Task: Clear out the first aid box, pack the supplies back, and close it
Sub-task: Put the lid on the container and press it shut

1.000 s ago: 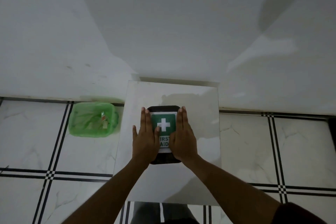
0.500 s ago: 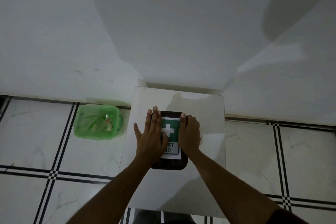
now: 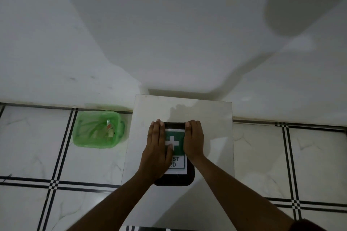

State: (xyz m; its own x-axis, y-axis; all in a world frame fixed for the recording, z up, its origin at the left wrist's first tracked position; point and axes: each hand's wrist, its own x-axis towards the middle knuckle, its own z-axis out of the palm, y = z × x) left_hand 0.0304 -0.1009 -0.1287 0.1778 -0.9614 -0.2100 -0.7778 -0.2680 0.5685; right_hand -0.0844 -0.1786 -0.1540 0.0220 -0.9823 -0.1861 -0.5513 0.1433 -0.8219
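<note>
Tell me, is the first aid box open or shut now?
Shut: the first aid box lies flat, lid down, label up, under both hands.

First aid box [image 3: 174,178], black, lid shut, on white worktop [image 3: 212,137]. Left hand [image 3: 156,153] flat on lid, covering part of label [image 3: 178,155]. Right hand [image 3: 194,141] along right edge. Green basket [image 3: 97,129] on floor, left of worktop.

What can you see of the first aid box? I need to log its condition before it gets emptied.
The first aid box is a dark, rounded-corner case lying flat, lid shut, on a pale square tabletop. A white label on the lid shows a green panel with a white cross and partly covered lettering. The left hand lies flat over its left side, thumb across the label; the right hand rests along its right edge. Material looks like plastic, though dim light hides detail.
</note>
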